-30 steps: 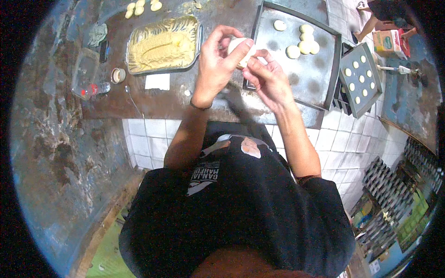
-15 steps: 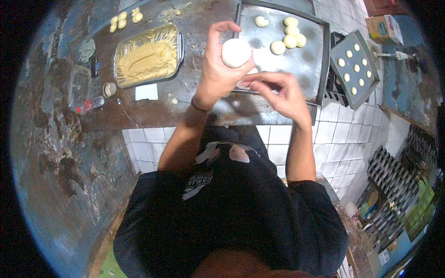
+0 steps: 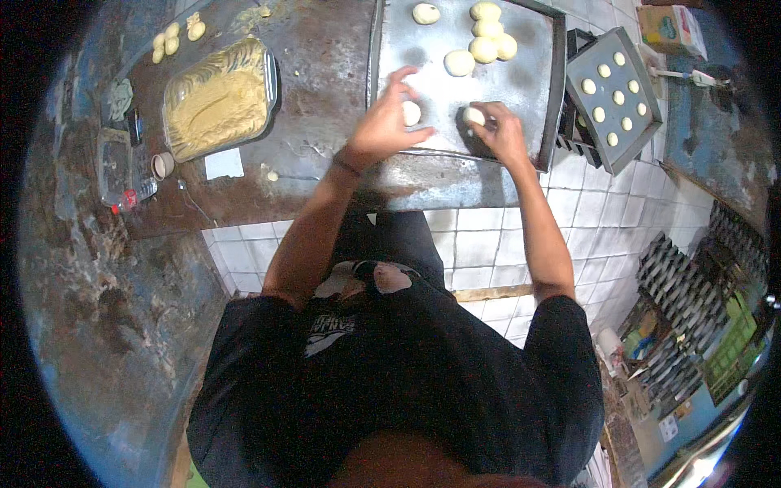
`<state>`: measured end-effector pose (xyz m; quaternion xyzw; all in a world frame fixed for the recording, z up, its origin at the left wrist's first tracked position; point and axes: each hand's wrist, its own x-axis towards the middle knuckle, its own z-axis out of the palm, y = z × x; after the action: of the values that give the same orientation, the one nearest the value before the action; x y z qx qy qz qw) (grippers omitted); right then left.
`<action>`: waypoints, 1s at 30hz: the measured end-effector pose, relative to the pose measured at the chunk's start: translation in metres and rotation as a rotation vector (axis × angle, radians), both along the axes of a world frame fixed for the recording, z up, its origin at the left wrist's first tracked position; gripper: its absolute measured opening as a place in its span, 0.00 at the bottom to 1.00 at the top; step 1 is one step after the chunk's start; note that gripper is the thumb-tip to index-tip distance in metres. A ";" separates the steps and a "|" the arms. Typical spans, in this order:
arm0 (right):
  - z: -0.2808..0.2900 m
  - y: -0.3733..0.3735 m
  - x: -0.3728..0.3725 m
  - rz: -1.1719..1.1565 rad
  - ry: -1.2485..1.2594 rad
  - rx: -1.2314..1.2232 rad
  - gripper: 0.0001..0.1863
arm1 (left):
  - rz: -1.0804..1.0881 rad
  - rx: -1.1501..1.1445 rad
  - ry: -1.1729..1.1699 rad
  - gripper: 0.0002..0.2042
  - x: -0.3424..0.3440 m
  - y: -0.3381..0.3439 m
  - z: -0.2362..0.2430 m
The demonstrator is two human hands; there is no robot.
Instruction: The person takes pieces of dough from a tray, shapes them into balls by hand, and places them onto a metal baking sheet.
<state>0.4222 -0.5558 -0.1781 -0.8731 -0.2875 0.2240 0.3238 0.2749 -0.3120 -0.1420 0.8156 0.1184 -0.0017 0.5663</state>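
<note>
Right hand (image 3: 504, 137): thumb and fingers are closed about the right dough ball (image 3: 473, 117), which sits at the fingertips on their left side, over the large baking tray (image 3: 529, 98). Left hand (image 3: 381, 128): thumb and index finger are spread wide; the left dough ball (image 3: 411, 114) lies between them, close to the palm, though whether it bears on the palm or the tray cannot be told. The governing relation is sideways: the two balls lie nearly level between the hands, a bare strip of tray separating them, each nearest the hand on its own side. Both appear round, with no long axis evident. Beyond the fingertips, away from the body, are a slightly oval dough round (image 3: 460, 63), a touching cluster of dough rounds (image 3: 486, 49) and a lone dough round (image 3: 425, 13). The tray is flat, metallic and dark-blotched, its near rim just short of the hands. Left of the left fingers, well apart on the worn tabletop (image 3: 325, 73), stands a glass dish holding yellow paste (image 3: 218, 102). Right of the right fingers, past the tray's rim, a smaller tray (image 3: 614, 157) carries spaced rounds. White tiles (image 3: 488, 236) show on the body side of the table.
</note>
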 end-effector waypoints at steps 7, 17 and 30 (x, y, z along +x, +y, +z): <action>-0.068 -0.009 0.015 0.703 -0.429 -0.177 0.35 | 0.174 0.215 0.244 0.45 -0.102 0.062 -0.005; -0.055 0.015 0.021 0.831 -0.275 -0.210 0.38 | 0.259 0.170 0.325 0.42 -0.145 0.072 -0.014; -0.050 0.098 0.094 0.586 -0.537 -0.407 0.13 | 0.240 -0.027 0.066 0.35 -0.135 0.064 -0.001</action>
<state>0.5167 -0.4578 -0.2281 -0.8281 -0.5465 0.1237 -0.0179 0.1397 -0.2483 -0.1434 0.7874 0.2339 0.0378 0.5691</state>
